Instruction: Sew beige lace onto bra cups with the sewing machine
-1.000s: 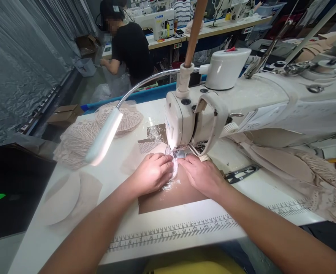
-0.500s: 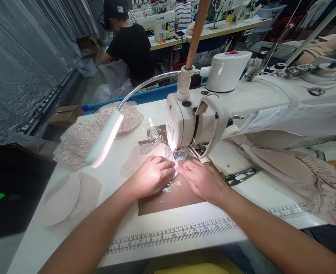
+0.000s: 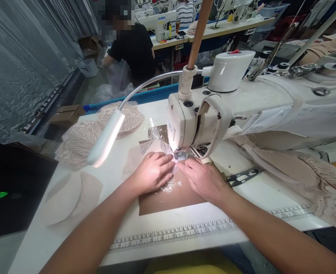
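Observation:
Under the sewing machine head (image 3: pixel 182 121) lies a thin pale lace piece (image 3: pixel 158 146), partly past the presser foot (image 3: pixel 179 155) on the left. My left hand (image 3: pixel 153 173) rests over its near end, fingers curled together on the fabric just left of the foot. From the right, my right hand (image 3: pixel 203 179) holds the same piece with its fingertips, close to the needle area. Both hands lie on a brown sheet (image 3: pixel 170 201) with shiny clear tape, fixed to the table. Fingertip undersides and the exact needle point are hidden.
A lit lamp (image 3: pixel 106 139) on a bendy neck hangs at left. Lace stacks (image 3: pixel 79 142) and pale cut pieces (image 3: pixel 62 199) lie beyond it. Thread snips (image 3: pixel 244 177) and beige cups (image 3: pixel 282 163) lie right. A printed ruler (image 3: pixel 173 236) runs along the front; a person (image 3: pixel 132 53) sits behind.
The lace piece has moved away from me, with more of it spread behind the presser foot. My left hand has shifted slightly forward; my right hand stays nearly in place.

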A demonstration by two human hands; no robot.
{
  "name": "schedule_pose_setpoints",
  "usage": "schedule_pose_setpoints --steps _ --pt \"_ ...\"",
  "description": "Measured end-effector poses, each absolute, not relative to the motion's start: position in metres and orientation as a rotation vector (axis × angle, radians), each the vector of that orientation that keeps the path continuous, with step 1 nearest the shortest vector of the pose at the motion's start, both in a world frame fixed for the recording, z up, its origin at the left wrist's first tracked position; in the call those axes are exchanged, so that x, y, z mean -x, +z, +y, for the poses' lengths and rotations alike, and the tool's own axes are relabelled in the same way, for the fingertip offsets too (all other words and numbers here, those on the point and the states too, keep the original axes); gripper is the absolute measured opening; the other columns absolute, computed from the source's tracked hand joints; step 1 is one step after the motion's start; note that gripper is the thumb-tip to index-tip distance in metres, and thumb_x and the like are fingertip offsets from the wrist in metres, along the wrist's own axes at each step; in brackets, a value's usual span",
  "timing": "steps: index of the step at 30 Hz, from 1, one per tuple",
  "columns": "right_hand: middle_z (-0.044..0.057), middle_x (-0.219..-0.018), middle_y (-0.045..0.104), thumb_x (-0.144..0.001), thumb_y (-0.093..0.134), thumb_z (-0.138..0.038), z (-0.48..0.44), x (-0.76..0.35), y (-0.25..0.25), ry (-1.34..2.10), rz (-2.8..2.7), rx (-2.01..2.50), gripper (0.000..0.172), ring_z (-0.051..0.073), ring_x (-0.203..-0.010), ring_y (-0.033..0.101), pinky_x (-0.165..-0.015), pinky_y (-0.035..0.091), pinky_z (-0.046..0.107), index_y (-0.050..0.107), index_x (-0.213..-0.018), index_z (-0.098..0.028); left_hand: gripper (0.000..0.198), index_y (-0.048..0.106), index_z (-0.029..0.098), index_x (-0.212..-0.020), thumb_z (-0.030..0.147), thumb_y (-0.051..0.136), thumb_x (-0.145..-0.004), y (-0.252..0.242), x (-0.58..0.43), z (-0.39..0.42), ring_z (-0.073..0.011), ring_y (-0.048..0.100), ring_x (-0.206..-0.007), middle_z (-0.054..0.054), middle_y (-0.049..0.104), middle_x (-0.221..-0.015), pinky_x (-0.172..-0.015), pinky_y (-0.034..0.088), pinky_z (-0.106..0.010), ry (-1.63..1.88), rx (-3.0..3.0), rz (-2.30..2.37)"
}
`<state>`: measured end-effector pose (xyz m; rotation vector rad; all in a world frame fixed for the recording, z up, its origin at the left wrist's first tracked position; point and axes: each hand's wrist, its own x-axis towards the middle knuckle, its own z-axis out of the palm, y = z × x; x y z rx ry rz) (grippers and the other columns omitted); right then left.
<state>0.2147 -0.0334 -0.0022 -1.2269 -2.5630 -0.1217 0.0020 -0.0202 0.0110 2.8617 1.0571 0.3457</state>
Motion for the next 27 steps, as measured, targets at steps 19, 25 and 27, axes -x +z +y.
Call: schedule_pose_setpoints --steps 19,25,27 --pt "0.005 -0.082 0.064 -0.089 0.039 -0.011 -0.031 -0.220 -0.005 0.127 -2.525 1.171 0.039 0.014 -0.066 0.054 -0.059 0.037 0.026 0.068 -0.113 -0.019 0.037 0.060 0.017 -0.122 0.031 0.041 -0.093 -0.007 0.012 -0.005 -0.0318 0.044 -0.121 -0.012 0.055 -0.131 -0.097 0.039 -0.048 0.518 -2.705 1.560" --pt "0.005 -0.080 0.065 -0.089 0.038 -0.013 -0.027 -0.221 -0.010 0.064 -2.532 1.118 0.038 0.016 -0.067 0.059 -0.060 0.042 0.027 0.069 -0.109 -0.020 0.036 0.059 0.018 -0.122 0.030 0.043 -0.091 -0.007 0.021 -0.003 -0.0313 0.044 -0.121 -0.011 0.054 -0.131 -0.097 0.039 -0.049 0.529 -2.565 1.762" --pt "0.005 -0.083 0.067 -0.089 0.038 -0.016 -0.027 -0.223 -0.013 0.050 -2.514 1.076 0.037 0.016 -0.069 0.061 -0.063 0.044 0.028 0.069 -0.109 -0.021 0.036 0.058 0.019 -0.122 0.029 0.044 -0.090 -0.003 0.022 -0.004 -0.0314 0.043 -0.122 -0.011 0.054 -0.131 -0.097 0.039 -0.050 0.500 -2.508 1.817"
